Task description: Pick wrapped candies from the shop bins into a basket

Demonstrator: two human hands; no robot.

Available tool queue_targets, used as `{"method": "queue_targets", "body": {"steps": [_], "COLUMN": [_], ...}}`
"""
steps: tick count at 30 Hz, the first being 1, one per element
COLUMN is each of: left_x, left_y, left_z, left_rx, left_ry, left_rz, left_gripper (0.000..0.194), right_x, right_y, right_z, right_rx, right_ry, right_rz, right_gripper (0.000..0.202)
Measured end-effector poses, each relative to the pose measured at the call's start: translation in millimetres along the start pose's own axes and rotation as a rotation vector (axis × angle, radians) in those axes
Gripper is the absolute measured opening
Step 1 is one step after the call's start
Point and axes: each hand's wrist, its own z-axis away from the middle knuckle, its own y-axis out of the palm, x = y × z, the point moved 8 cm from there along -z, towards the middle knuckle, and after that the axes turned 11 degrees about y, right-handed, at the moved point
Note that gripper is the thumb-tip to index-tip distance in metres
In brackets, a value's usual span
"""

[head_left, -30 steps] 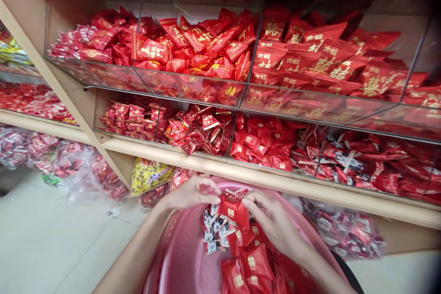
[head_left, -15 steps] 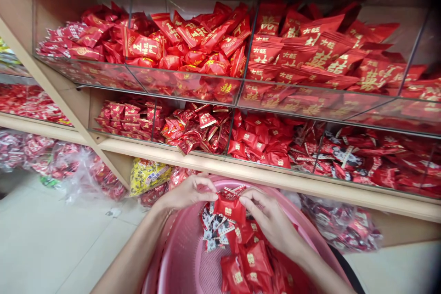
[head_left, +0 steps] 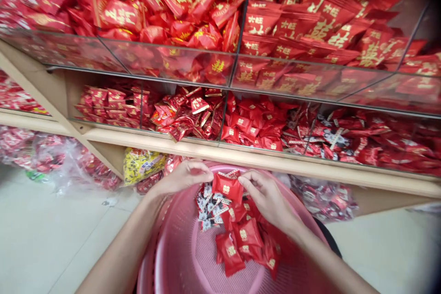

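Observation:
Between my two hands, over the far side of a pink plastic basket (head_left: pixel 179 248), is a red candy packet (head_left: pixel 227 187) with a gold character on it. My left hand (head_left: pixel 188 175) pinches its left edge between thumb and fingertips. My right hand (head_left: pixel 263 193) grips the opposite edge the same way. Below it in the basket lie several more red packets (head_left: pixel 246 235) with the same gold mark. Black-and-white wrapped candies (head_left: pixel 209 209) sit at the basket's far left, partly behind the held packet.
Ahead stands a wooden shelf (head_left: pixel 172 147) with clear dividers. Its upper bins hold large red packets (head_left: pixel 327 23), its lower bins smaller red candies (head_left: pixel 255 121). On the tiled floor (head_left: pixel 86 239) beneath are a yellow candy bag (head_left: pixel 143 165) and clear bags of red candies (head_left: pixel 324 197).
The view has shifted closer and lower, so the shelf and basket sit higher in the picture. Both hands still hold the packet, now tilted so its front faces me more.

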Motion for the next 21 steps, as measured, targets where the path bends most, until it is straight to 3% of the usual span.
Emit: {"method": "queue_targets", "body": {"steps": [5,12,17,21], "left_x": [-10,-11,-9,-10], "left_y": [1.8,2.8,3.5,5.2], "left_z": [-1,-3,-3,-3], "left_rx": [0.014,0.01,0.022,0.046], "left_ry": [0.009,0.03,0.016,0.014], "left_rz": [-0.016,-0.078,-0.093,-0.086], "left_gripper": [0.031,0.034,0.034,0.035], "right_x": [3,-28,-61,-89], "right_y": [-37,-89,-117,-122], "right_z": [14,55,89,113], "right_rx": [-0.008,-0.042,-0.249,-0.405], "right_ry": [-0.026,0.108,0.262,0.387], "right_rz": [0.145,0.172,0.039,-0.087], "right_gripper": [0.025,0.025,0.027,0.029]}}
